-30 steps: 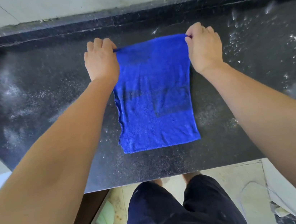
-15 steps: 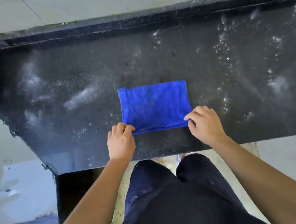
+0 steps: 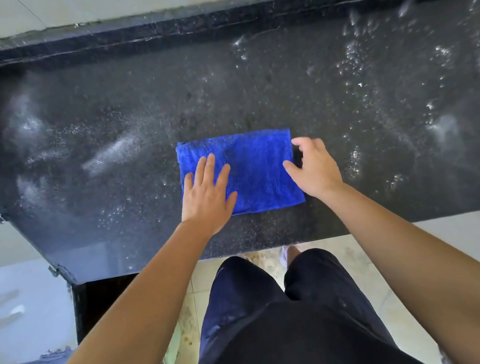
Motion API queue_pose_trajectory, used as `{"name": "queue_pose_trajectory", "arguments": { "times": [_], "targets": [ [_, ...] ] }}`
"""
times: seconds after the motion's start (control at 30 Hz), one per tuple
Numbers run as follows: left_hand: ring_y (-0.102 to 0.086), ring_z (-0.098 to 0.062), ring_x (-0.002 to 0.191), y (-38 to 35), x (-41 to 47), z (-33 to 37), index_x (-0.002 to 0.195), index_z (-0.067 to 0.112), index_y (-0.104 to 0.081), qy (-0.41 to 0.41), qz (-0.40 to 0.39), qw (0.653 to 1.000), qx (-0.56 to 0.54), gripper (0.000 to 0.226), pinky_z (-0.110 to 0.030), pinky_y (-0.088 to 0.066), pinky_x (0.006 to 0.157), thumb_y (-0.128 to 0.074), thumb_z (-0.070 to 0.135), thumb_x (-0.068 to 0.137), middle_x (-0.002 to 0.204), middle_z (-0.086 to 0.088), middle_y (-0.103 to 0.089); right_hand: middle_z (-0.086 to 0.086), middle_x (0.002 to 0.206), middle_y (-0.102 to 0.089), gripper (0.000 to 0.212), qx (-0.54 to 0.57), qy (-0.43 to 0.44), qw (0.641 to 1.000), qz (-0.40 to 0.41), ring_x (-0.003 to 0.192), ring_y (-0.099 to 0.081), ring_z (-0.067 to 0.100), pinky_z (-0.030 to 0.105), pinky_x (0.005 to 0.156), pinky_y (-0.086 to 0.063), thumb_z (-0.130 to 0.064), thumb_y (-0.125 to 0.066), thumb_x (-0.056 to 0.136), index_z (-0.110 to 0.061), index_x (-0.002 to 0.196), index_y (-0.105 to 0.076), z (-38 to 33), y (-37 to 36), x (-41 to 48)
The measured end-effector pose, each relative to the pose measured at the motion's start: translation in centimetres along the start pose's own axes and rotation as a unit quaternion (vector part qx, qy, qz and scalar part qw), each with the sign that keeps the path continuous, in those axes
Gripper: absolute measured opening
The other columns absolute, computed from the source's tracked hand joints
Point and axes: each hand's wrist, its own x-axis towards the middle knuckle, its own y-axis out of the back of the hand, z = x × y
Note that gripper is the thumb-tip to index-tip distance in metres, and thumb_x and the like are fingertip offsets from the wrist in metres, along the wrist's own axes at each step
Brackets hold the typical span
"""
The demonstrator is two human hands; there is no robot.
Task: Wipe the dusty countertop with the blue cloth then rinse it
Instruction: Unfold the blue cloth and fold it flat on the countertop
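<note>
The blue cloth (image 3: pixel 255 167) lies folded into a rectangle on the black speckled countertop (image 3: pixel 131 110), near its front edge. My left hand (image 3: pixel 207 195) rests flat on the cloth's left part, fingers spread. My right hand (image 3: pixel 313 166) is at the cloth's right edge, fingers curled and apart, thumb on the cloth; whether it pinches the edge is unclear. White dust streaks cover the countertop to the left and right of the cloth.
A raised black back ledge (image 3: pixel 212 23) runs along the wall. The countertop's left end is cut at an angle, with a pale surface (image 3: pixel 10 303) beside it. Tiled floor (image 3: pixel 454 245) and my dark shorts (image 3: pixel 282 329) are below the front edge.
The cloth was folded in half toward me from its far edge. Both hands then let go of the near corners; the left now lies flat on the cloth, the right moved to its right edge.
</note>
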Motion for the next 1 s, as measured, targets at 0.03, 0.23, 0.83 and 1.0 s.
{"name": "queue_pose_trajectory", "arguments": {
  "times": [0.03, 0.23, 0.83, 1.0],
  "targets": [
    [-0.004, -0.032, 0.152, -0.2, 0.6, 0.4, 0.157, 0.019, -0.015, -0.005, -0.008, 1.0, 0.014, 0.069, -0.05, -0.019, 0.118, -0.03, 0.055, 0.101, 0.164, -0.015, -0.003, 0.003, 0.138, -0.043, 0.052, -0.016, 0.011, 1.0, -0.003, 0.116, -0.055, 0.024, 0.038, 0.085, -0.048, -0.034, -0.059, 0.095, -0.026, 0.143, -0.041, -0.4, 0.2, 0.9],
    [-0.052, -0.031, 0.105, -1.1, 1.9, 5.5, 0.123, 0.013, -0.06, -0.056, 0.115, 0.989, -0.075, 0.057, -0.042, -0.045, 0.084, -0.05, 0.06, 0.09, 0.122, -0.011, -0.054, 0.007, 0.138, -0.042, 0.046, -0.08, 0.033, 0.995, -0.053, 0.113, -0.055, 0.028, 0.039, 0.091, -0.047, -0.038, -0.053, 0.098, -0.024, 0.141, -0.048, -1.2, 1.2, 6.8],
    [-0.063, -0.016, 0.077, 0.2, 1.5, 9.5, 0.088, 0.016, -0.065, 0.162, 0.029, 0.877, -0.452, 0.012, -0.026, -0.051, 0.072, -0.071, 0.023, 0.08, 0.081, 0.004, -0.067, -0.009, 0.089, -0.068, 0.016, 0.092, 0.003, 0.993, -0.069, 0.093, -0.066, 0.014, 0.03, 0.088, -0.052, -0.029, -0.061, 0.091, -0.023, 0.101, -0.071, -2.0, 2.9, 7.6],
    [-0.062, -0.004, 0.081, 2.0, -2.5, 4.9, 0.078, 0.021, -0.064, 0.293, 0.062, 0.788, -0.538, 0.01, -0.016, -0.047, 0.077, -0.074, 0.024, 0.079, 0.083, 0.012, -0.066, -0.008, 0.074, -0.071, 0.016, 0.189, 0.021, 0.978, -0.084, 0.068, -0.068, 0.01, 0.028, 0.085, -0.056, -0.025, -0.062, 0.086, -0.02, 0.091, -0.077, -7.8, 1.9, 6.3]
  ]
}}
